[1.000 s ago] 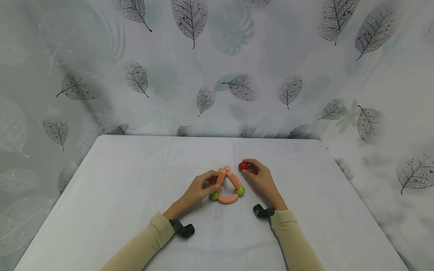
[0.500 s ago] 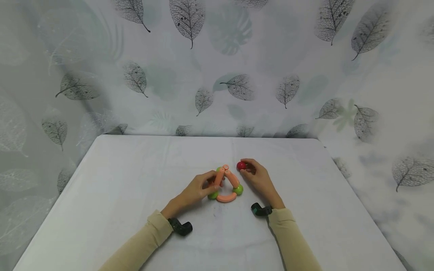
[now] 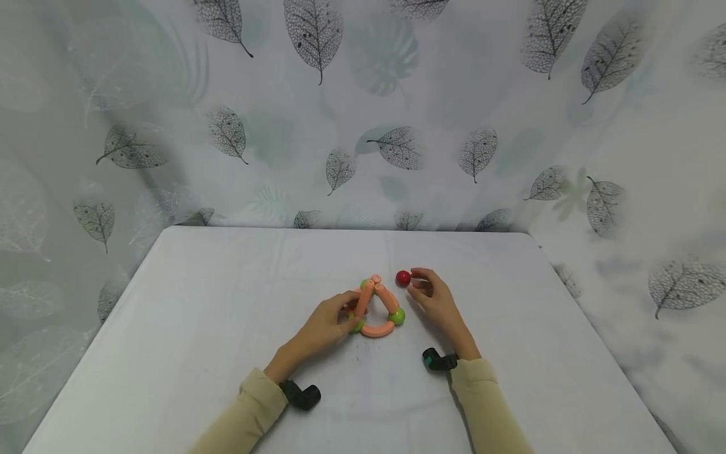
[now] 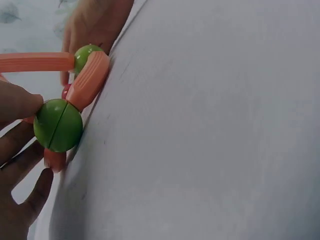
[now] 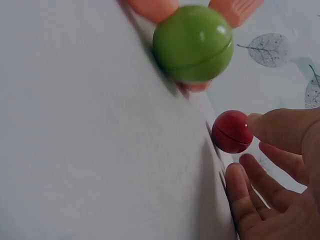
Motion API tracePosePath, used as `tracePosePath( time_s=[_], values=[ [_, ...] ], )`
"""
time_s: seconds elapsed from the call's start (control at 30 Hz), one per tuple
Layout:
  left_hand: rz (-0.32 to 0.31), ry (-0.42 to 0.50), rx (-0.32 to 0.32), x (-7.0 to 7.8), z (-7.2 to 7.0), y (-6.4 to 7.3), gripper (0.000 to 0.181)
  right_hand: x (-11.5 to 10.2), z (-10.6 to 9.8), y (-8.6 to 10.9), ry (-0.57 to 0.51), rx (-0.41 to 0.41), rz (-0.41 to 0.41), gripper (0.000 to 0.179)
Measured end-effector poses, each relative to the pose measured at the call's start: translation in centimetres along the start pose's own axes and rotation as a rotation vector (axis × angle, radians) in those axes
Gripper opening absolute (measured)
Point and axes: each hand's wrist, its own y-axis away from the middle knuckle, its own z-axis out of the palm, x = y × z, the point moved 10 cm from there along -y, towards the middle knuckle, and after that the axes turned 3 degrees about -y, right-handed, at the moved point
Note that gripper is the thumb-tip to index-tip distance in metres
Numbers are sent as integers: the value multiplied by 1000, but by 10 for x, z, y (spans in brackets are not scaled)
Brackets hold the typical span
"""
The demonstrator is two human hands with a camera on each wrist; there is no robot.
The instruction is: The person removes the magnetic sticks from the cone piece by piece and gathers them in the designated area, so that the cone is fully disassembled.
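A ball-and-stick toy frame of curved orange rods and green balls stands on the white table in the head view, its near orange rod (image 3: 377,330) lying low and two rods leaning together at the top. My left hand (image 3: 327,325) grips its left side, thumb at the green ball (image 4: 58,125) and fingers behind it. To the right of the frame a red ball (image 3: 403,278) rests on the table. My right hand (image 3: 438,306) is beside it, fingers relaxed and parted; in the right wrist view the thumb (image 5: 280,127) overlaps the red ball's edge.
The white table (image 3: 198,302) runs back to a leaf-patterned curtain (image 3: 272,126), which also hangs along both sides. Dark wrist cameras (image 3: 300,395) sit at both cuffs. Another green ball (image 3: 397,316) joins rods at the frame's right corner.
The right fingers have drawn slightly away from the red ball, which they held before. My left hand has stayed on the toy frame, with its wrist shifting a little down and left.
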Motion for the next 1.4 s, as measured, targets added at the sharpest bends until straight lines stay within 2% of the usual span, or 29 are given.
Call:
tracePosePath(
  time_s=[0.2,0.4,0.57,0.83,1.1,1.27,1.4],
  values=[
    [-33,-70,66,-4,-3,4,46,-1,3,17,-65,41,51,47],
    [-49,-108,107,-5,-3,8,44,-6,8,30,-128,84,9,41],
    [-30,-147,183,-2,-7,11,45,-8,14,37,-196,77,-4,34],
    [31,-168,310,1,-11,13,40,-21,21,41,-252,42,-104,27],
    [56,-141,346,0,-11,18,43,-26,28,45,-320,27,-134,24],
    [105,-173,357,3,-14,20,43,-29,32,46,-363,-3,-149,25],
    [110,-196,340,4,-14,19,40,-36,36,47,-385,-50,-193,26]
  ],
)
